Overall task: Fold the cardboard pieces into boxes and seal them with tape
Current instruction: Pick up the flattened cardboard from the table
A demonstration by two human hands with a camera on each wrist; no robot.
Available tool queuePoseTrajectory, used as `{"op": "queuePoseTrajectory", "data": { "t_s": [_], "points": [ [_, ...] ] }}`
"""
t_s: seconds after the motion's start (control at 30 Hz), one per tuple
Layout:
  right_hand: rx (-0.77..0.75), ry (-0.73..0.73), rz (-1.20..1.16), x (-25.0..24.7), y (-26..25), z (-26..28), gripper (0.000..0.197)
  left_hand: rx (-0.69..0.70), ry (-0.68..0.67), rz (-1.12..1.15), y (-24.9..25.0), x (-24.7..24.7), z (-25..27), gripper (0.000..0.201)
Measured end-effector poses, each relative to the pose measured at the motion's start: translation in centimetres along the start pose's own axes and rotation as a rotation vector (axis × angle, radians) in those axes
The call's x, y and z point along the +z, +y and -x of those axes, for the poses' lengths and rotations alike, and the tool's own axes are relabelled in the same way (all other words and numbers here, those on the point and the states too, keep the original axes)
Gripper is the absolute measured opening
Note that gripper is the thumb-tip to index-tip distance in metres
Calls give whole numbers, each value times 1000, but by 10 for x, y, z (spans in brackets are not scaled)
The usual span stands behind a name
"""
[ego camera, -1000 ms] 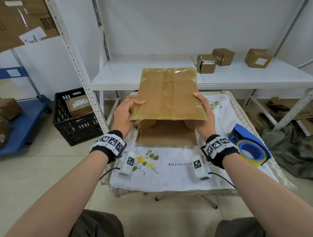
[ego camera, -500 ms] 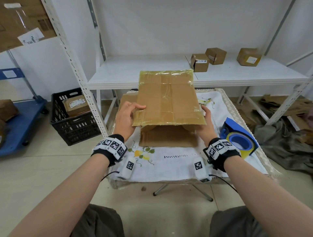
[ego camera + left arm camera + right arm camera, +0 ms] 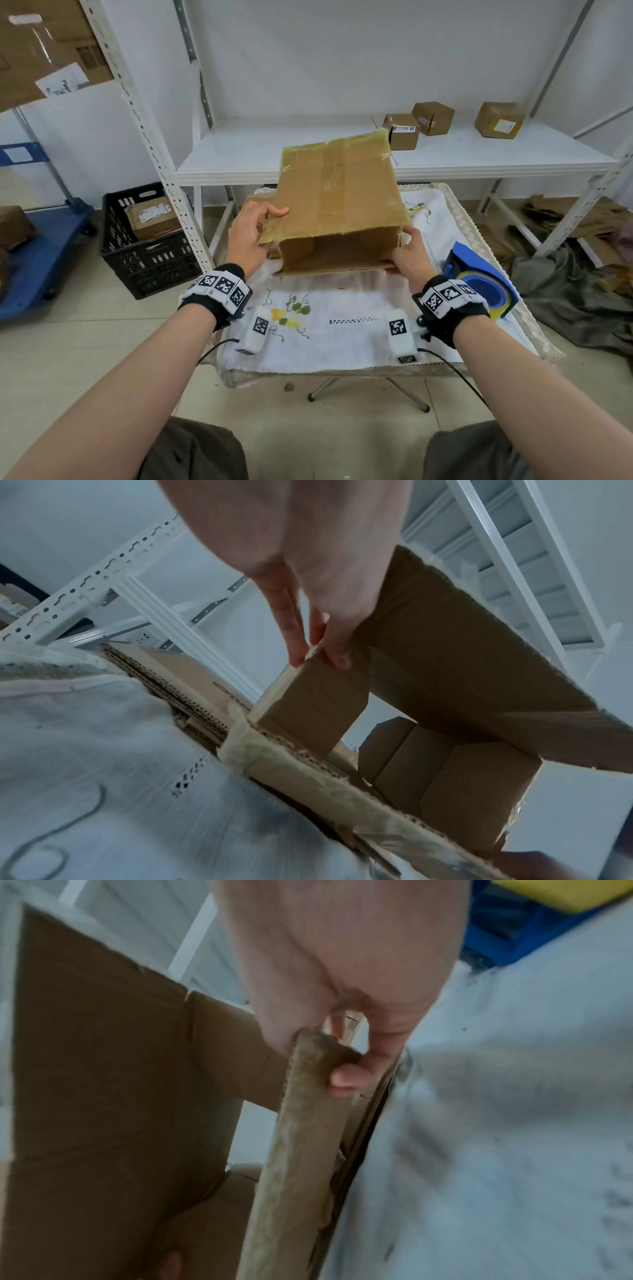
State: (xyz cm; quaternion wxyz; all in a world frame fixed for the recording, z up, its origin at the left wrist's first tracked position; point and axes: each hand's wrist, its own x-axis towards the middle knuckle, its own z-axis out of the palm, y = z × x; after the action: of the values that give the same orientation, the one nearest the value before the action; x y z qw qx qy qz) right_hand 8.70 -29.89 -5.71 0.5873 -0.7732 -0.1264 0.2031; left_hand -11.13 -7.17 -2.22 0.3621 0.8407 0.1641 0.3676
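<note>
A white metal shelf (image 3: 308, 154) is seen behind the work area, with three small cardboard parcels (image 3: 433, 118) set toward its right end. In front of it, a surface (image 3: 476, 246) is covered by a white embroidered cloth (image 3: 342, 329). A black crate (image 3: 147, 260) holding a labelled parcel is found on the floor to the left.

A cardboard box (image 3: 337, 198) is held above the far half of the surface, tilted so that its open end faces the person; its upper face is crossed by strips of old tape. Flattened cardboard pieces (image 3: 192, 674) are stacked at the far left corner of the surface, behind the box.

A blue tape dispenser (image 3: 479, 284) with a yellow roll is laid by the right edge of the surface.

The box's left side flap is pinched by the left hand (image 3: 248, 236), thumb on the upper face and fingers (image 3: 294, 631) on the flap. The lower right corner of the box's open end is gripped by the right hand (image 3: 409, 255), its fingers (image 3: 346, 1077) curled around the taped edge.
</note>
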Motion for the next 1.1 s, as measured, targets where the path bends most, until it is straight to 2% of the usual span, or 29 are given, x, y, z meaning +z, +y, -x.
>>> {"op": "queuePoseTrajectory", "data": {
  "t_s": [0.1, 0.17, 0.27, 0.43, 0.5, 0.57, 0.63, 0.67, 0.73, 0.8, 0.87, 0.97, 1.1],
  "points": [
    [-66, 43, -329, -1, -9, 5, 49, -68, 12, 36, -1, -1, -3, 49],
    [-125, -3, -385, -1, -16, 11, 50, -87, 23, 51, -4, 1, -4, 44],
    [-190, -58, -214, -1, -18, 10, 68, -74, 56, 67, -5, 5, -4, 43],
    [-184, 72, 7, 8, -16, -1, 75, -20, 29, 33, -5, 5, -8, 45],
    [-169, 77, 123, 12, -11, -7, 68, -30, 28, 26, -6, 7, -9, 50],
    [-148, 77, 181, 13, -3, -13, 74, -38, 28, 4, -10, 9, -9, 55],
    [-104, 56, 76, 13, 12, -23, 84, -14, -12, -19, -13, 12, -9, 59],
    [-97, 49, 33, 14, 22, -29, 84, 11, -58, -20, -13, 13, -6, 62],
    [-90, 40, -30, 17, 20, -22, 74, 64, -175, -16, -10, 15, 0, 81],
    [-108, 19, -104, 19, 10, -6, 54, 48, -236, -15, -6, 17, 4, 99],
    [-116, -21, -121, 20, 9, -4, 44, -15, -225, 55, -4, 17, 6, 94],
    [-104, -20, -138, 20, 13, -7, 54, -78, -186, 136, 0, 18, 2, 79],
    [-54, -46, -226, 15, 17, -12, 53, -78, -211, 88, -1, 18, -1, 64]
  ]
}}
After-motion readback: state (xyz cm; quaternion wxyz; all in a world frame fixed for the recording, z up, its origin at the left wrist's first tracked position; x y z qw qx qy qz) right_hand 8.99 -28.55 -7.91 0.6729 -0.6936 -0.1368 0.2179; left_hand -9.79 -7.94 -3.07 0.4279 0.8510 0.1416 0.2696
